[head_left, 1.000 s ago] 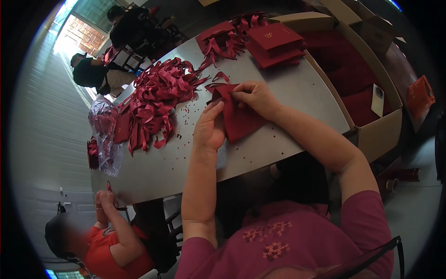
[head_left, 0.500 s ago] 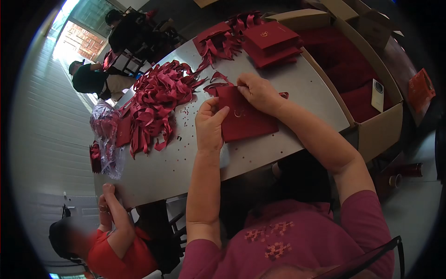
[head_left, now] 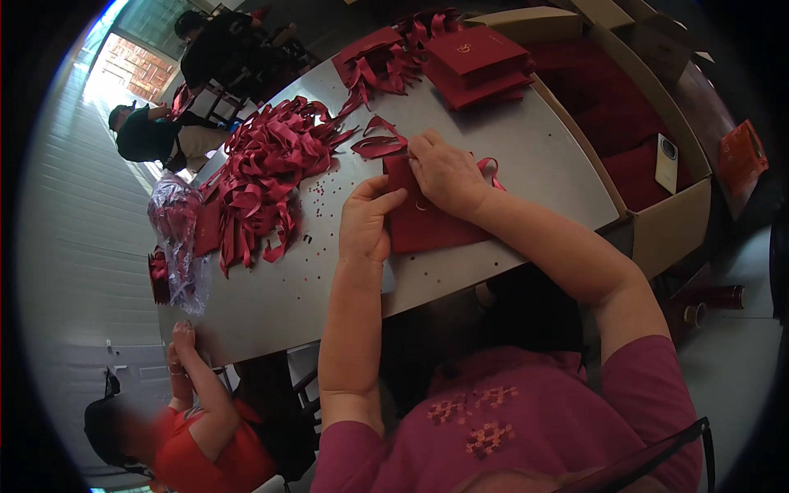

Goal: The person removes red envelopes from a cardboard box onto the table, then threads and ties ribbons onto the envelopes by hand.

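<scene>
A dark red gift bag (head_left: 436, 228) with a gold mark lies before me near the table's front edge. My left hand (head_left: 367, 218) grips its left side, thumb over the front. Across the bag's upper part lies my right hand (head_left: 448, 174), its fingers bent and pinched at the top edge; what sits between those fingertips is hidden. A red ribbon loop (head_left: 382, 144) sticks out past the top left of the bag, and another ribbon (head_left: 490, 171) shows at the right beyond my wrist.
A heap of red ribbon-handled bags (head_left: 275, 164) covers the table's left side, beside clear plastic wrap (head_left: 177, 238). Stacked red bags (head_left: 477, 62) lie at the back. A carton (head_left: 670, 234) with red contents and a phone (head_left: 666, 163) stands right. A co-worker in red (head_left: 214, 435) sits left.
My right hand has shifted slightly left along the bag's top and now covers more of its front. The ribbon at the right shows more. My left hand keeps its hold.
</scene>
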Action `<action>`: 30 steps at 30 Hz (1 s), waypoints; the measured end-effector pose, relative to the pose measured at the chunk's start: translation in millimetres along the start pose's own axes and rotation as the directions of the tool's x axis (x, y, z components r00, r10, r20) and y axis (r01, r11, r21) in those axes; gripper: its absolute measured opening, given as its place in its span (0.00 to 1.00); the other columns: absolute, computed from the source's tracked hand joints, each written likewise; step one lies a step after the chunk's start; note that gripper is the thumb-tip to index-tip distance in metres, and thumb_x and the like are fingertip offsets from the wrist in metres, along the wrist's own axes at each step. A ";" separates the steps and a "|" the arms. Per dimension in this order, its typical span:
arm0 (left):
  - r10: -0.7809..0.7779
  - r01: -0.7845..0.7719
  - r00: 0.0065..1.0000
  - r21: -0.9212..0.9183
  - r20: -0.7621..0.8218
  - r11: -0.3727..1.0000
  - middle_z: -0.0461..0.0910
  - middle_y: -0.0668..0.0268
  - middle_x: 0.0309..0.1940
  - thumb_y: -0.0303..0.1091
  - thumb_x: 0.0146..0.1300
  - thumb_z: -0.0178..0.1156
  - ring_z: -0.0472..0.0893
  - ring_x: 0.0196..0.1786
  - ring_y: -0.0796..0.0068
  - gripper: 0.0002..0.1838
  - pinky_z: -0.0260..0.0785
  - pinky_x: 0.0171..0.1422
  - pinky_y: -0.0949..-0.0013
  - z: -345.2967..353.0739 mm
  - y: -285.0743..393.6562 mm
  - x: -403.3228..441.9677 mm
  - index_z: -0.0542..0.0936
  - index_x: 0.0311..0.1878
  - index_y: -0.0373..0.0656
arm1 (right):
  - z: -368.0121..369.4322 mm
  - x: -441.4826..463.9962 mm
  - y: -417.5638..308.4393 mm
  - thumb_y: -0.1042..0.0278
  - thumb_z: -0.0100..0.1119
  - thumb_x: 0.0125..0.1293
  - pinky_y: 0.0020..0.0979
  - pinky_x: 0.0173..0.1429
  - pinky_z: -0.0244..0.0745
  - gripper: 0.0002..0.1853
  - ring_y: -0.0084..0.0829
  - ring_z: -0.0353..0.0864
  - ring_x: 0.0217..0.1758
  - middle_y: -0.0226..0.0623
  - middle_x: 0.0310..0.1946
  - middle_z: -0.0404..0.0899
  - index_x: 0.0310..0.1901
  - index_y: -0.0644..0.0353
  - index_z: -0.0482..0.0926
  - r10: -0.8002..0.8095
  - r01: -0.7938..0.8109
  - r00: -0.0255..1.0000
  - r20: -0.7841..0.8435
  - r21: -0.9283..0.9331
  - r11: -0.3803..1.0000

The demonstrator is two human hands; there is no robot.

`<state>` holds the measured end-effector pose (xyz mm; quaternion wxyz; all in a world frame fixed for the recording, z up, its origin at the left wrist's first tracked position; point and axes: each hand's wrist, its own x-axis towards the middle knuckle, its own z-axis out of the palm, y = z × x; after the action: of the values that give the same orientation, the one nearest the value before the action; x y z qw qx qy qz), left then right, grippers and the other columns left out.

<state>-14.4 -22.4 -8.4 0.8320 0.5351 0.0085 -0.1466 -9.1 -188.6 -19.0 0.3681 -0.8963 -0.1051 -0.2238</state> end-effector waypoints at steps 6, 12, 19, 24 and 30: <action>0.140 -0.136 0.990 0.227 -0.001 0.964 0.83 0.65 0.40 0.18 0.60 0.63 0.81 0.41 0.78 0.11 0.75 0.48 0.75 11.2 -1.6 -8.5 0.82 0.47 0.34 | 3.3 -0.2 6.6 0.67 0.50 0.70 0.50 0.48 0.73 0.06 0.54 0.77 0.45 0.45 0.44 0.74 0.43 0.57 0.72 0.048 -0.049 0.999 0.016 0.069 0.996; 0.240 -0.237 0.970 0.417 0.046 0.878 0.82 0.69 0.36 0.21 0.61 0.63 0.77 0.38 0.84 0.08 0.71 0.42 0.79 11.9 -2.7 -6.3 0.83 0.44 0.34 | 5.4 0.7 12.1 0.65 0.51 0.70 0.50 0.47 0.74 0.08 0.53 0.80 0.42 0.46 0.43 0.77 0.42 0.59 0.76 0.023 -0.021 1.000 -0.015 0.132 0.991; 0.296 -0.258 0.955 0.533 0.015 0.806 0.82 0.68 0.33 0.23 0.60 0.66 0.78 0.35 0.83 0.09 0.72 0.40 0.78 13.3 -3.3 -3.1 0.84 0.44 0.33 | 7.5 0.3 10.6 0.65 0.52 0.69 0.48 0.47 0.74 0.07 0.52 0.79 0.44 0.45 0.43 0.77 0.41 0.58 0.76 0.076 -0.077 0.997 0.011 0.116 0.990; 0.276 -0.219 0.960 0.479 -0.049 0.850 0.82 0.69 0.32 0.25 0.61 0.66 0.77 0.32 0.84 0.08 0.71 0.38 0.79 20.6 -1.1 -3.6 0.84 0.42 0.33 | 9.3 -1.0 10.3 0.65 0.52 0.68 0.48 0.48 0.73 0.06 0.52 0.79 0.45 0.43 0.43 0.77 0.41 0.57 0.75 0.089 -0.090 0.996 0.010 0.102 0.991; 0.299 -0.190 0.951 0.618 -0.076 0.762 0.83 0.68 0.32 0.32 0.66 0.65 0.80 0.31 0.83 0.09 0.73 0.39 0.80 5.9 -1.6 12.0 0.83 0.41 0.35 | 7.0 -1.1 8.6 0.65 0.54 0.66 0.47 0.48 0.75 0.08 0.52 0.81 0.42 0.46 0.43 0.77 0.40 0.59 0.78 0.067 -0.069 0.997 0.032 0.060 0.996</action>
<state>-4.2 -31.1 -9.3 0.6257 0.7790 -0.0380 0.0146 -4.7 -189.9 -29.2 0.4010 -0.8909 -0.0867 -0.1946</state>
